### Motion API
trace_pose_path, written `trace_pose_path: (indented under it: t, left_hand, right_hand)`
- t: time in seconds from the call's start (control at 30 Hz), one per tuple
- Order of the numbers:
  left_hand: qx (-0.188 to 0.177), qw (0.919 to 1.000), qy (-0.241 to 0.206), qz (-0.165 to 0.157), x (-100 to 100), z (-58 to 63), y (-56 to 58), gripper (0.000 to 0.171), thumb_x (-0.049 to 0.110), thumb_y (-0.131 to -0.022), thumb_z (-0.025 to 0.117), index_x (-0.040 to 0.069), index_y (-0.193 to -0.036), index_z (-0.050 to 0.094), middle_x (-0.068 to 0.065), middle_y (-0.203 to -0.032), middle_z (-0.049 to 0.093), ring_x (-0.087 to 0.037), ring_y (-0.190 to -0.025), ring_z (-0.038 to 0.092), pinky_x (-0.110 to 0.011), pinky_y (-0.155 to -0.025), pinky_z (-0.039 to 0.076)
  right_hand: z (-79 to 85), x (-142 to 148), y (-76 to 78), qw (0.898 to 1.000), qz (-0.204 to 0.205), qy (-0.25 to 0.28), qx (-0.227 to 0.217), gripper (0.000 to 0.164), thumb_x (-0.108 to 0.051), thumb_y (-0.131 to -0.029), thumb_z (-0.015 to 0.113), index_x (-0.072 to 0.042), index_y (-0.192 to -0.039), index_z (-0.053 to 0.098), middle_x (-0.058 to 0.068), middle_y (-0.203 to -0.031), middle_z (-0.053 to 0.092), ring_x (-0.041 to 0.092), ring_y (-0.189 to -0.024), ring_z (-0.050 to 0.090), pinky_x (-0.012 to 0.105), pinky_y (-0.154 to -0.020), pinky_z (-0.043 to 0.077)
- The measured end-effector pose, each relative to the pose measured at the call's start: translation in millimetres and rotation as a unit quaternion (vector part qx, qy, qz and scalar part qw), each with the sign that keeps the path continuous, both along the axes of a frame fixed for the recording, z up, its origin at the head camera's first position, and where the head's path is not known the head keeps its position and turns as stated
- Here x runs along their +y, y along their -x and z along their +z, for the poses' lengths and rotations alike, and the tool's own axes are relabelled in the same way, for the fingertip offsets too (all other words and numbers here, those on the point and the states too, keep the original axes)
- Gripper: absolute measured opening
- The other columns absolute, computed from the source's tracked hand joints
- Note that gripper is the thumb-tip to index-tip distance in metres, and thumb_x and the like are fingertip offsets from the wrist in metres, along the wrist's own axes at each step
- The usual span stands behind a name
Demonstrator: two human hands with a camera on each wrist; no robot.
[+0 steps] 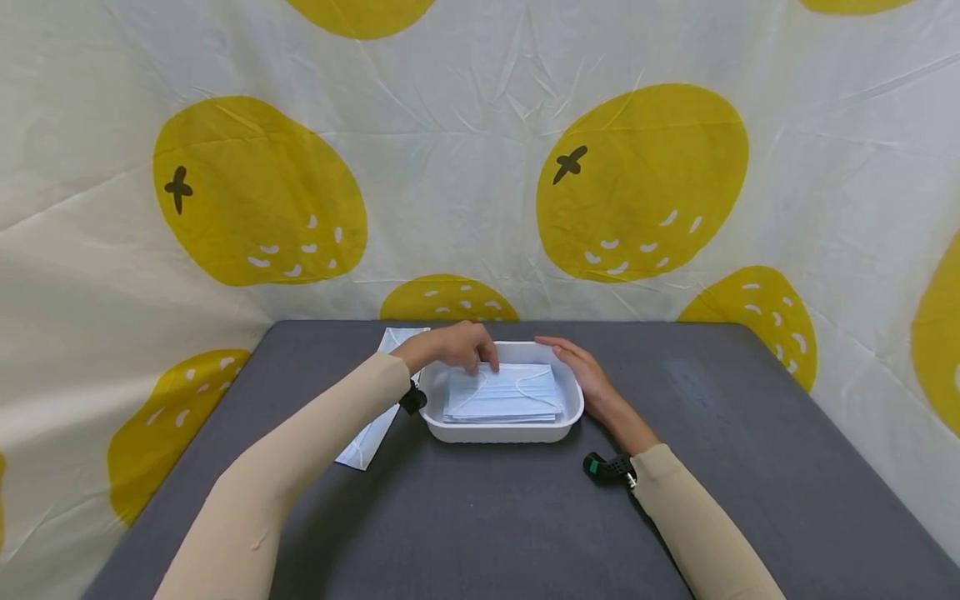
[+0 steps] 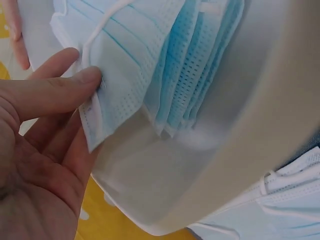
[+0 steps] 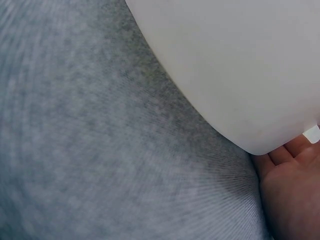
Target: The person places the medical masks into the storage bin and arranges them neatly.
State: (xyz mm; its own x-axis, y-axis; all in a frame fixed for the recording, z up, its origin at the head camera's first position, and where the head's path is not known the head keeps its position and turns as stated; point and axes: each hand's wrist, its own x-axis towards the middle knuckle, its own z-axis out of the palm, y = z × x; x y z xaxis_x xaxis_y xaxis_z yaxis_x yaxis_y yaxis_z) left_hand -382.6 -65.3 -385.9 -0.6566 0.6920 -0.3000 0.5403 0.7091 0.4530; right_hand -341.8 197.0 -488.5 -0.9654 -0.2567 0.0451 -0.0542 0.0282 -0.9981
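Fingers (image 2: 59, 63) of the left hand (image 1: 456, 343) are clamped on one end of a light-blue, pleated, white-looped face mask (image 2: 120, 55), whose edge stands a little apart from the stack of matching blue masks (image 2: 195, 75) beside and beneath it. That stack lies inside a white, round-cornered plastic tray (image 1: 498, 433) on the dark grey table (image 1: 480, 525). Against the tray's outer side, the right hand (image 1: 588, 383) rests with its fingers extended.

Judging by the layout, the work looks partway through: several masks sit in the tray, another pale-blue mask (image 1: 367, 442) lies outside it on the table to the left, and the pinched one is not yet clear of the stack.

How many masks the stack holds is hard to count. The left arm (image 1: 337, 412) crosses the outside mask, so whether a second one overlaps it cannot be told. From the right wrist, the tray hides the fingertips and the frame's edge cuts off the hand.
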Motion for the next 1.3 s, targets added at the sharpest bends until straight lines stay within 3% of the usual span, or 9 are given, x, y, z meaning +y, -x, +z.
trace_pose_path:
  t: [0.43,0.67,0.8,1.07,1.17,1.3]
  left_hand:
    - [0.010,0.9999,0.004,-0.002,2,9.0,0.0,0.032,-0.006,-0.092,0.067,0.013,-0.113,0.080,-0.001,-0.111,0.077,-0.019,-0.101,0.066,-0.037,-0.102,0.057]
    - [-0.010,0.9999,0.012,0.004,4,5.4,-3.6,0.040,-0.011,-0.090,0.060,0.015,-0.114,0.079,-0.002,-0.113,0.075,-0.020,-0.104,0.064,-0.038,-0.103,0.056]
    - [0.002,0.9999,0.008,-0.007,2,6.6,-4.2,0.045,-0.011,-0.089,0.055,0.014,-0.118,0.078,-0.004,-0.116,0.075,-0.021,-0.105,0.066,-0.037,-0.102,0.057]
    - [0.018,0.9967,-0.078,-0.013,-19,10.9,-8.1,0.029,-0.002,-0.094,0.063,0.002,-0.121,0.074,-0.014,-0.120,0.076,-0.022,-0.108,0.072,-0.033,-0.098,0.059]
    - [0.017,0.9933,-0.114,0.004,-32,11.1,-11.3,0.027,0.002,-0.095,0.067,0.002,-0.121,0.074,-0.016,-0.120,0.076,-0.022,-0.109,0.072,-0.035,-0.098,0.059]
    - [-0.001,0.9833,-0.174,0.052,-52,11.7,-16.5,0.025,0.007,-0.097,0.068,0.005,-0.121,0.075,-0.018,-0.123,0.074,-0.024,-0.110,0.071,-0.039,-0.099,0.059]
  right_hand:
    - [1.5,1,-0.3,1.000,-0.001,0.000,0.003,0.046,-0.027,-0.112,0.041,-0.006,-0.151,0.051,0.015,-0.159,0.047,0.008,-0.129,0.054,0.019,-0.103,0.045]
    - [0.4,2,-1.6,1.000,0.006,0.006,0.000,0.046,-0.027,-0.113,0.041,-0.005,-0.152,0.050,0.016,-0.159,0.047,0.012,-0.131,0.054,0.019,-0.103,0.047]
    - [1.3,0,-1.9,1.000,0.010,0.016,0.001,0.046,-0.026,-0.113,0.041,-0.004,-0.152,0.049,0.017,-0.159,0.046,0.017,-0.133,0.053,0.019,-0.102,0.047]
    - [1.2,-1,-1.7,1.000,0.011,0.014,-0.002,0.046,-0.026,-0.113,0.040,-0.005,-0.152,0.050,0.015,-0.160,0.046,0.027,-0.141,0.049,0.018,-0.101,0.047]
    - [1.3,0,-2.4,1.000,0.010,0.016,-0.001,0.045,-0.023,-0.113,0.039,-0.004,-0.152,0.049,0.016,-0.160,0.046,0.028,-0.141,0.049,0.019,-0.101,0.048]
    - [2.6,1,-2.5,1.000,0.010,0.023,0.001,0.045,-0.020,-0.113,0.038,-0.002,-0.152,0.048,0.018,-0.160,0.045,0.028,-0.139,0.050,0.019,-0.101,0.048]
